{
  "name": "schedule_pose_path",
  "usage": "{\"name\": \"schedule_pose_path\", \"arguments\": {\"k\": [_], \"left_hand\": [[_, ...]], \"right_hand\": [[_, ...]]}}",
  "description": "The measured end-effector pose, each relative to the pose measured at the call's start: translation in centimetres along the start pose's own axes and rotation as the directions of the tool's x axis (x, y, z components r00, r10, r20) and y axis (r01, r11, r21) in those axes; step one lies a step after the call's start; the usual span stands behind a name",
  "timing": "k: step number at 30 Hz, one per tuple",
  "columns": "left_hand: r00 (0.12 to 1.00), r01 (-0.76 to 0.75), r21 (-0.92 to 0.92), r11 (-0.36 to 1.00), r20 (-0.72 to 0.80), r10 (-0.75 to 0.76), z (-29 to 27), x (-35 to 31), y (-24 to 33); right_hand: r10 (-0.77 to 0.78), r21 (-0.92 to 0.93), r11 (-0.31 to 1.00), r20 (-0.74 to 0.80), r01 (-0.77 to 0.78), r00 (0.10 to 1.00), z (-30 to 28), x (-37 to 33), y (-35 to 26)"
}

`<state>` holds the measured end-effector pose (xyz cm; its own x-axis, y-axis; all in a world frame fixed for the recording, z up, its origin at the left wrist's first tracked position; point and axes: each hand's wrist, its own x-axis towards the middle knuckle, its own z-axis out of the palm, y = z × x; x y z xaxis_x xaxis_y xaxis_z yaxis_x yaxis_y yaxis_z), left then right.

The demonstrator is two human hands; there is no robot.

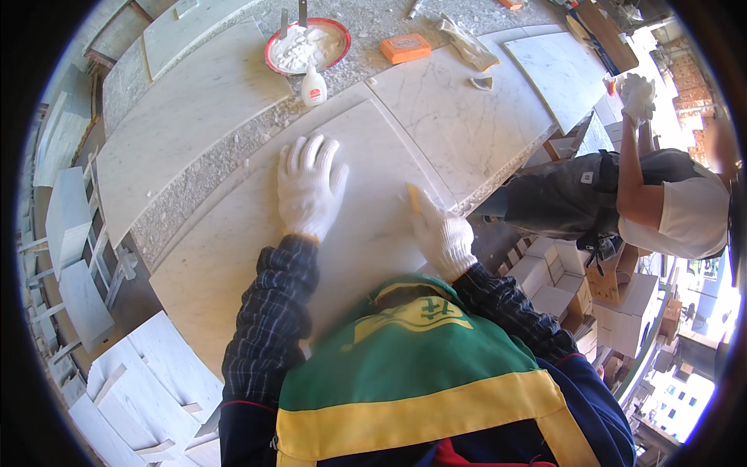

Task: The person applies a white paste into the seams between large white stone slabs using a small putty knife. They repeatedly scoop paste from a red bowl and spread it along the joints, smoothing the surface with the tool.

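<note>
Under my hands lies a pale grey-veined marble slab (372,167) on top of another marble slab (194,268). My left hand (311,187), in a white knit glove, rests flat on it with the fingers stretched out. Farther right, near the slab's right edge, my right hand (443,240) wears a matching glove. Its fingers are closed around a small, narrow tan piece (415,199) pointing forward; its kind is unclear. Beyond the slab stand a white squeeze bottle (313,87) and a red-rimmed bowl (269,56) of white paste with two putty knives (303,12) in it.
An orange box (405,48), a glove (468,44) and a stone chip (482,83) lie at the back. More marble slabs (560,70) surround mine. At right stands a co-worker (673,194) with gloved hands raised. Slabs (152,381) lean at lower left; white boxes (622,315) stand lower right.
</note>
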<state>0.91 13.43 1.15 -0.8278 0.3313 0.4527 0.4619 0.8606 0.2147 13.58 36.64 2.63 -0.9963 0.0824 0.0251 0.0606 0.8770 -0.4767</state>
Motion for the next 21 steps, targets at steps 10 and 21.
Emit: {"name": "schedule_pose_path", "arguments": {"k": [10,21], "left_hand": [[1.000,-0.002,-0.010,1.000,0.029,0.002,-0.1,-0.1,-0.1],[0.999,0.003,-0.033,0.999,0.040,-0.002,-0.2,0.0,0.0]], "right_hand": [[0.004,-0.026,1.000,0.072,-0.002,0.997,-0.7,0.8,-0.6],[0.040,-0.060,0.998,0.089,-0.035,0.995,0.1,0.4,-1.6]]}}
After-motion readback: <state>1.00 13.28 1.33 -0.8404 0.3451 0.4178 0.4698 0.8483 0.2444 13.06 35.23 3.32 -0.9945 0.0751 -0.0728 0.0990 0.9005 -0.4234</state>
